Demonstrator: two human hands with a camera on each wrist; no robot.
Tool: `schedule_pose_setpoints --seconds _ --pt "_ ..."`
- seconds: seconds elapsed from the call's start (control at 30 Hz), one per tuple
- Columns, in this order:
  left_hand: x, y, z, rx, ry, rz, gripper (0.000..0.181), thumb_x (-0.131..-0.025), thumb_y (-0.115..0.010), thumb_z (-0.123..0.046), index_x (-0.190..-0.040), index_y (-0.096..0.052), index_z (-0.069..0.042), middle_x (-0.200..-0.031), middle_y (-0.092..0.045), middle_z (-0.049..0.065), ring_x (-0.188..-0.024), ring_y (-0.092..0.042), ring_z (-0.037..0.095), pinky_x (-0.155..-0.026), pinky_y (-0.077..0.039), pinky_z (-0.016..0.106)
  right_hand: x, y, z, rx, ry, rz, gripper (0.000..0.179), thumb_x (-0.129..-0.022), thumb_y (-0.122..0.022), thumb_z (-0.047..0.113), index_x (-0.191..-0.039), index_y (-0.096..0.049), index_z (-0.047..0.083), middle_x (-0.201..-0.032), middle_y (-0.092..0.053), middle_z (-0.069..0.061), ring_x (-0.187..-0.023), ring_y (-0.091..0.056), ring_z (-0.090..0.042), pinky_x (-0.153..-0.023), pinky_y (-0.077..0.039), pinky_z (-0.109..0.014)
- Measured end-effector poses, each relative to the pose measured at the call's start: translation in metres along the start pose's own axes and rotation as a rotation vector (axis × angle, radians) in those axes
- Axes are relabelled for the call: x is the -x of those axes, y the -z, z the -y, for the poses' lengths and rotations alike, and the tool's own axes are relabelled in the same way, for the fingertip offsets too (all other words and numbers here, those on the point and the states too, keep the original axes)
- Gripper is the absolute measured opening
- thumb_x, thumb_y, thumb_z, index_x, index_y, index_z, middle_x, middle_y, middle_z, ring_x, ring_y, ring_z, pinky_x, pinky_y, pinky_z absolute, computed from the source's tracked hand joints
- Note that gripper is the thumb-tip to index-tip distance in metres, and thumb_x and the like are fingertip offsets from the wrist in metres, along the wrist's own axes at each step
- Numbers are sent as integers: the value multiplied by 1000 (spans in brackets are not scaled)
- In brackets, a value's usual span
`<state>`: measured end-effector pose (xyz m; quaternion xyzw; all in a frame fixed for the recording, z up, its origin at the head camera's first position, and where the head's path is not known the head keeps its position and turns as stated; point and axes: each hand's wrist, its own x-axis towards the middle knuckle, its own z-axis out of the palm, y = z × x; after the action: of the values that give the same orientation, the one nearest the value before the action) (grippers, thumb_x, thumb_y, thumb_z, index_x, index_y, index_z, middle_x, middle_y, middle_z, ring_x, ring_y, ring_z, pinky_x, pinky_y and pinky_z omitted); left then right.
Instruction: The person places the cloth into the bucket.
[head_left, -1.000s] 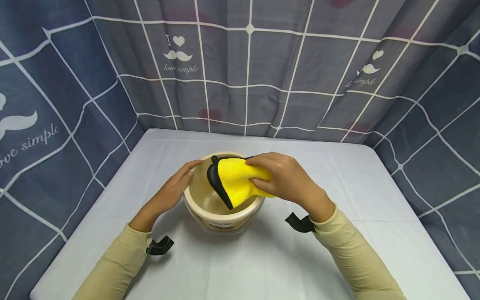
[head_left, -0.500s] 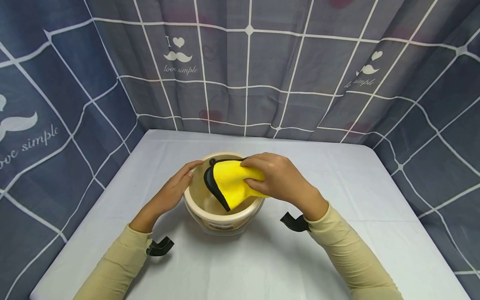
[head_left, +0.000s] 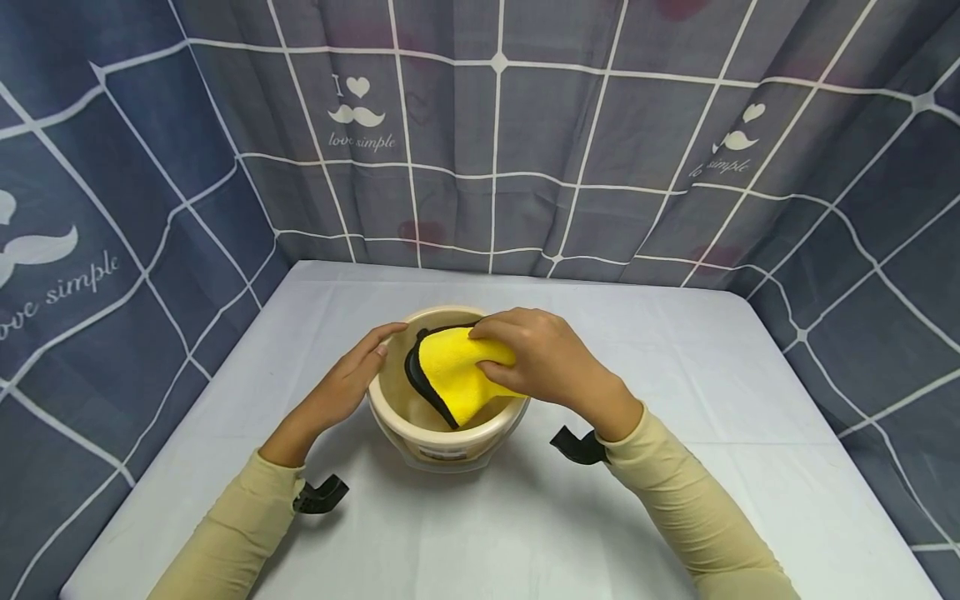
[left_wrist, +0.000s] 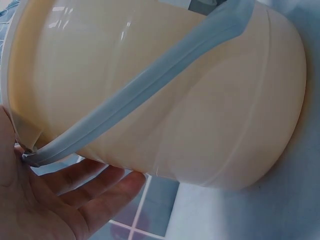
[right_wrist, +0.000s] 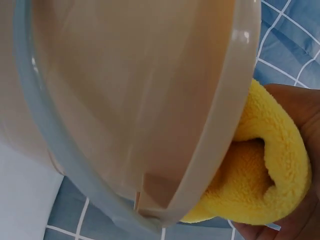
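A cream plastic bucket (head_left: 450, 435) stands upright on the table. My left hand (head_left: 341, 379) holds it at the left rim. In the left wrist view, several fingers (left_wrist: 112, 195) lie along its outer wall. With my right hand (head_left: 543, 358) I grip a folded yellow towel (head_left: 453, 371) with a black edge, over the bucket's right rim. Its free corner hangs inside the opening; in the right wrist view, the thick yellow fold (right_wrist: 272, 165) bulges outside the rim. The underside of the towel is hidden.
The bucket's blue-grey carrying handle (left_wrist: 150, 90) hangs down along the outer wall. A white cloth covers the table (head_left: 660, 500). Grey-blue curtains (head_left: 562, 125) with white grid lines enclose the back and both sides. Black straps (head_left: 581, 446) stick out at both wrists.
My right hand has moved left with the towel, bringing its free corner slightly further left and lower into the bucket. The left hand and bucket have stayed in place.
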<state>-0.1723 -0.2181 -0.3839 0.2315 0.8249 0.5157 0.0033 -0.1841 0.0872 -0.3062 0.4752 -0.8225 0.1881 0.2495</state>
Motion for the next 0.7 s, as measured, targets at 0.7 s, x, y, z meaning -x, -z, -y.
schedule_pose_setpoints --seconds 0.7 --pt "0 0 -1 4 9 -2 43 -113 -29 -22 -154 -38 -10 -160 -34 13 -146 -31 29 -117 -26 40 -7 -12 6 -28 42 90 21 -81 -84 11 -102 -78 12 -110 -74 -2 -103 -67 -23 -91 -53 -39"
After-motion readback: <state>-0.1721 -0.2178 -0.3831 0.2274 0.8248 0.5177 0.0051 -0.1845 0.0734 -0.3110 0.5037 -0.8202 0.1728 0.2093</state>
